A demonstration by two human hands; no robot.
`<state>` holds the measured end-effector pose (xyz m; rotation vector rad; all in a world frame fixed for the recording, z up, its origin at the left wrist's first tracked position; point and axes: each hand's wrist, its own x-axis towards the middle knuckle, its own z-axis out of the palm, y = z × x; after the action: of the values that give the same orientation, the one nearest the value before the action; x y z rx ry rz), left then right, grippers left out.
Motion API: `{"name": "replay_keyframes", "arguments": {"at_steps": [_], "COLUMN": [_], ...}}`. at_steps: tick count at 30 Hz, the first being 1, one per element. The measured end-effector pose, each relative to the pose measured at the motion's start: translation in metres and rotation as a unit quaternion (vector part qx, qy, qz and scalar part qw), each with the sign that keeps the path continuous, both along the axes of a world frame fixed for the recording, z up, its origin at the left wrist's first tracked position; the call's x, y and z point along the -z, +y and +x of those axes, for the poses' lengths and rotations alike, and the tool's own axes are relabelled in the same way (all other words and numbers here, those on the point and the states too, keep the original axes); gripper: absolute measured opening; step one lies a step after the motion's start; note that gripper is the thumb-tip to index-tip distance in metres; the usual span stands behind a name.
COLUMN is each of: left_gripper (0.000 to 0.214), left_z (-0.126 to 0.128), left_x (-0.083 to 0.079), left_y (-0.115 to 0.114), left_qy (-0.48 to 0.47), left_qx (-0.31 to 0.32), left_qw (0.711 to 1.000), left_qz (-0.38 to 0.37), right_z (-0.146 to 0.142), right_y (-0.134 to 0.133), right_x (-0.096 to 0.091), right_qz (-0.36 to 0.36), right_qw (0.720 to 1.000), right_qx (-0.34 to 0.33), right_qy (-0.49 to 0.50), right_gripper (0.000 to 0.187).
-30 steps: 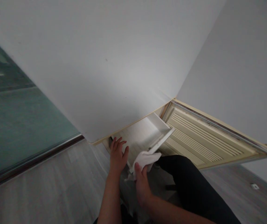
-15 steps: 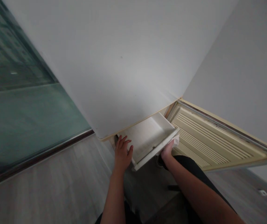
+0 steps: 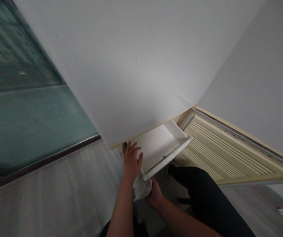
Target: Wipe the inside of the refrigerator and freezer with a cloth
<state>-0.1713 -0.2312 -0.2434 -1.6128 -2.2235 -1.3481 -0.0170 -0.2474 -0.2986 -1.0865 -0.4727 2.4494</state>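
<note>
A white drawer (image 3: 156, 144) is pulled out from under the front edge of a large white cabinet top (image 3: 141, 72), which looks like a fridge. My left hand (image 3: 132, 159) lies at the drawer's left side, fingers spread and stretched out over its rim. Below the drawer's near left corner, my right hand (image 3: 155, 194) grips a white cloth (image 3: 142, 188), held close under the front panel. The fingers of that hand are partly hidden. Inside, the drawer shows a pale bottom with some dull marks.
To the right, a cream ribbed door (image 3: 225, 148) hangs open. My dark-trousered leg (image 3: 203, 191) is beside it. At the left stands a greenish glass pane (image 3: 32, 121) with a dark frame along the grey wood-look floor (image 3: 69, 184).
My right hand has moved with the cloth from the right end of the drawer front to below its near left corner. The left hand keeps its place at the drawer's left side.
</note>
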Motion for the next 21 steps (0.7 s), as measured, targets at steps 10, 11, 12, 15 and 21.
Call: {"name": "replay_keyframes", "arguments": {"at_steps": [10,11,12,15,21], "left_gripper": [0.019,0.019,0.019,0.020,0.030], "left_z": [-0.001,-0.001,0.000,0.003,0.009], "left_x": [-0.023,-0.025,-0.027,-0.032,-0.035], "left_y": [-0.017,-0.018,-0.019,-0.020,-0.019], "left_qy": [-0.074,-0.086,-0.097,-0.120,-0.127], "left_qx": [-0.001,-0.002,-0.003,0.001,0.019], "left_qw": [0.995,0.994,0.992,0.987,0.987], "left_qz": [0.063,0.074,0.084,0.105,0.101], "right_z": [0.016,0.023,0.029,0.033,-0.018], "right_y": [0.021,0.037,0.052,0.085,0.100], "right_x": [-0.044,-0.051,-0.059,-0.084,-0.118], "right_qz": [-0.016,0.030,0.072,0.108,0.081], "right_qw": [0.980,0.975,0.967,0.947,0.957], "right_qx": [0.141,0.169,0.198,0.259,0.247], "right_qy": [-0.140,-0.141,-0.140,-0.158,-0.132], "right_gripper": [0.030,0.028,0.027,0.021,0.017]}}
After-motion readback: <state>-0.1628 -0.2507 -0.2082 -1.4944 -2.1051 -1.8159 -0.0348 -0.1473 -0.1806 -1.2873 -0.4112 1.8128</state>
